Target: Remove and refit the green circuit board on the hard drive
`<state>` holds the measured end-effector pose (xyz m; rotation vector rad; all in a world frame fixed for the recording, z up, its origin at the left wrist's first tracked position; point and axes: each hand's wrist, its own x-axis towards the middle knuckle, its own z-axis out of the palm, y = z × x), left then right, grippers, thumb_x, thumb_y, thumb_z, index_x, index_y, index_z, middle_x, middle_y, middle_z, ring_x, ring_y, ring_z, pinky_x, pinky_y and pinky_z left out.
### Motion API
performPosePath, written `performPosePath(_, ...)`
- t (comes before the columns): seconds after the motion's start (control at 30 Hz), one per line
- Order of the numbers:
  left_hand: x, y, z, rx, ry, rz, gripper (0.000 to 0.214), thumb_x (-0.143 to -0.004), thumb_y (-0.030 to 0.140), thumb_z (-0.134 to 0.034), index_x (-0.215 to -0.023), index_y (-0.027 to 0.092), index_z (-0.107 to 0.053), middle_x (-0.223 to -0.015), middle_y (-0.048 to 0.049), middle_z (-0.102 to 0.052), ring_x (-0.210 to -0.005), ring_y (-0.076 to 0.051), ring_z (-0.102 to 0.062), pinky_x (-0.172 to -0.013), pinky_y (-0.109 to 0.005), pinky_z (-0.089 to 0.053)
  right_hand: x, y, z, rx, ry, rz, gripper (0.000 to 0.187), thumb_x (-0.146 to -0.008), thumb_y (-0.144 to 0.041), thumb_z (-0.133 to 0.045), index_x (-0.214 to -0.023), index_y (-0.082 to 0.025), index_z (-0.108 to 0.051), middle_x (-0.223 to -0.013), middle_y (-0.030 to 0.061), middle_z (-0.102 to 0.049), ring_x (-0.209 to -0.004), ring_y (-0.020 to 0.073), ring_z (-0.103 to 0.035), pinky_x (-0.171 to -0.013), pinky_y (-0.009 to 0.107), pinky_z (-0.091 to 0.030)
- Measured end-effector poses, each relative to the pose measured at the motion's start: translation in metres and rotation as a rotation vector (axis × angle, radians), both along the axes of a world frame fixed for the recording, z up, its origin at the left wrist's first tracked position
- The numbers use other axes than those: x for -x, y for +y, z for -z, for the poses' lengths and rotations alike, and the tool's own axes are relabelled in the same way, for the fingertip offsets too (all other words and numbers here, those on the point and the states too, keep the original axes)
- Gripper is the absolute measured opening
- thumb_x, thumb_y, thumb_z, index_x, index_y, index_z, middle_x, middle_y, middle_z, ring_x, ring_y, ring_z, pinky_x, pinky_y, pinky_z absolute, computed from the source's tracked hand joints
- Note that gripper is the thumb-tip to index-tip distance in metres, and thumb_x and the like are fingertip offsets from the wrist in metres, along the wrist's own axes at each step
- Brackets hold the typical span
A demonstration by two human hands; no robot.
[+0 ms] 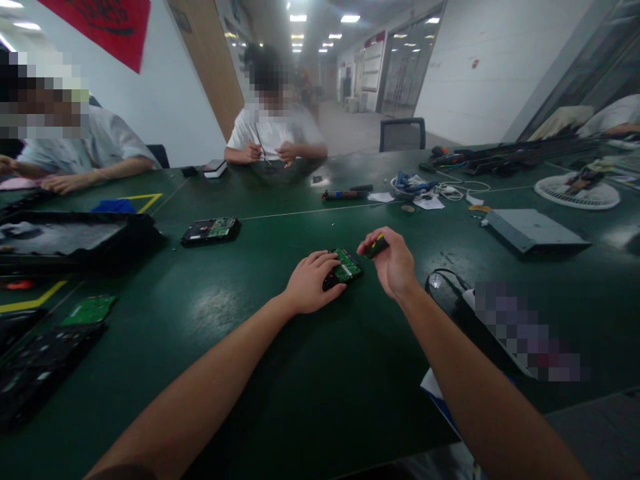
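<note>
The hard drive [349, 267] is lying near the middle of the bench [300, 393], where your left hand [315, 280] is gripping it, fingers across its top and thumb along its near side. That hand is covering the drive's left part; the rest is showing a green circuit board in a black body. Your right hand [395, 261], just beside it, is clasping a black-and-yellow tool [377, 246]; its tip is not showing clearly. Toward the right edge, a grey metal box [537, 230] is sitting; toward the far right corner, a white round grille [546, 191] is carrying jumbled parts. Near the far edge, blue cables [413, 183] are lying bunched. Toward the left edge, a second drive [211, 231] is resting, and a black open tray [137, 241] is holding something pale, too unclear to name.
</note>
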<state>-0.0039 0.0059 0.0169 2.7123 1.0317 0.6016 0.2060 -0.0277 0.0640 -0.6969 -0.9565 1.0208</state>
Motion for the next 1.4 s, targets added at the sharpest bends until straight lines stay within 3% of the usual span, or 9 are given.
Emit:
performPosePath(0.17, 0.0, -0.001, -0.001, -0.005, -0.003, 0.006, 0.056, -0.093, 0.054, -0.066, -0.139, 0.024, -0.059, -0.153, -0.0088, -0.058, -0.147, -0.035, -0.045, -0.118, -0.059, -0.042, 0.004, -0.006, -0.005, 0.028, 0.025, -0.092, 0.033, -0.097, -0.053, -0.055, -0.084, -0.025, -0.065, -0.064, -0.0027, -0.053, -0.061, 0.0162, -0.054, -0.066, 0.032, -0.047)
performPosePath(0.3, 0.0, 0.0, -0.001, -0.004, -0.003, 0.007, 0.056, -0.092, 0.054, -0.066, -0.139, 0.024, -0.059, -0.153, -0.009, -0.058, -0.147, -0.036, -0.045, -0.118, -0.06, -0.041, 0.006, -0.006, -0.003, 0.017, -0.017, -0.102, 0.048, -0.101, -0.061, -0.044, -0.09, -0.023, -0.071, -0.069, 0.0003, -0.057, -0.065, 0.017, -0.056, -0.068, 0.033, -0.048)
performPosePath(0.5, 0.001, 0.0, -0.002, -0.012, -0.004, 0.013, 0.057, -0.093, 0.055, -0.065, -0.139, 0.022, -0.059, -0.153, -0.0098, -0.058, -0.146, -0.036, -0.046, -0.118, -0.059, -0.042, 0.005, -0.002, 0.005, -0.029, -0.199, 0.028, 0.039, -0.102, -0.052, -0.052, -0.101, -0.023, -0.077, -0.086, 0.0025, -0.064, -0.079, 0.0177, -0.06, -0.077, 0.033, -0.05)
performPosePath(0.7, 0.001, 0.0, -0.002, -0.003, -0.014, 0.012, 0.056, -0.093, 0.054, -0.066, -0.138, 0.023, -0.06, -0.152, -0.0103, -0.058, -0.146, -0.036, -0.045, -0.118, -0.06, -0.042, 0.002, 0.006, 0.015, -0.057, -0.193, 0.146, 0.032, -0.1, -0.051, -0.059, -0.083, -0.025, -0.07, -0.083, 0.0006, -0.063, -0.078, 0.0164, -0.061, -0.078, 0.032, -0.051)
performPosePath(0.87, 0.0, 0.0, -0.001, 0.003, -0.01, 0.005, 0.055, -0.092, 0.054, -0.066, -0.138, 0.024, -0.06, -0.152, -0.0095, -0.059, -0.146, -0.036, -0.046, -0.119, -0.06, -0.041, -0.002, 0.004, 0.01, -0.064, -0.073, 0.064, 0.034, -0.1, -0.053, -0.052, -0.086, -0.026, -0.065, -0.08, 0.0004, -0.065, -0.076, 0.0186, -0.067, -0.081, 0.038, -0.054)
performPosePath(1.03, 0.0, 0.0, 0.0, 0.003, -0.008, 0.002, 0.056, -0.092, 0.054, -0.067, -0.139, 0.025, -0.059, -0.153, -0.0082, -0.058, -0.146, -0.036, -0.045, -0.118, -0.06, -0.041, 0.0, -0.002, 0.001, -0.058, -0.192, -0.043, 0.032, -0.102, -0.05, -0.052, -0.09, -0.024, -0.066, -0.072, -0.0009, -0.061, -0.066, 0.0168, -0.063, -0.068, 0.034, -0.051)
performPosePath(1.13, 0.0, 0.0, -0.001, 0.003, -0.005, -0.001, 0.056, -0.092, 0.055, -0.066, -0.139, 0.025, -0.059, -0.153, -0.008, -0.058, -0.147, -0.036, -0.045, -0.118, -0.06, -0.041, 0.003, -0.004, 0.001, -0.072, -0.27, 0.052, 0.031, -0.103, -0.05, -0.053, -0.09, -0.024, -0.063, -0.074, -0.0013, -0.062, -0.068, 0.0165, -0.064, -0.069, 0.033, -0.052)
performPosePath(1.27, 0.0, 0.0, -0.002, 0.007, -0.004, 0.0, 0.057, -0.092, 0.055, -0.066, -0.139, 0.024, -0.059, -0.153, -0.0086, -0.058, -0.147, -0.036, -0.045, -0.118, -0.06, -0.041, 0.005, -0.011, 0.003, -0.128, -0.614, 0.394, 0.023, -0.101, -0.047, -0.061, -0.097, -0.024, -0.064, -0.083, 0.0006, -0.068, -0.076, 0.0173, -0.068, -0.077, 0.035, -0.054)
performPosePath(1.4, 0.0, -0.001, -0.002, 0.001, -0.005, 0.003, 0.056, -0.093, 0.055, -0.066, -0.138, 0.024, -0.059, -0.153, -0.0086, -0.058, -0.147, -0.035, -0.044, -0.119, -0.059, -0.041, 0.002, -0.014, 0.007, -0.232, -0.792, 0.531, 0.029, -0.103, -0.041, -0.06, -0.13, -0.029, -0.06, -0.106, 0.004, -0.072, -0.082, 0.0193, -0.074, -0.086, 0.04, -0.058)
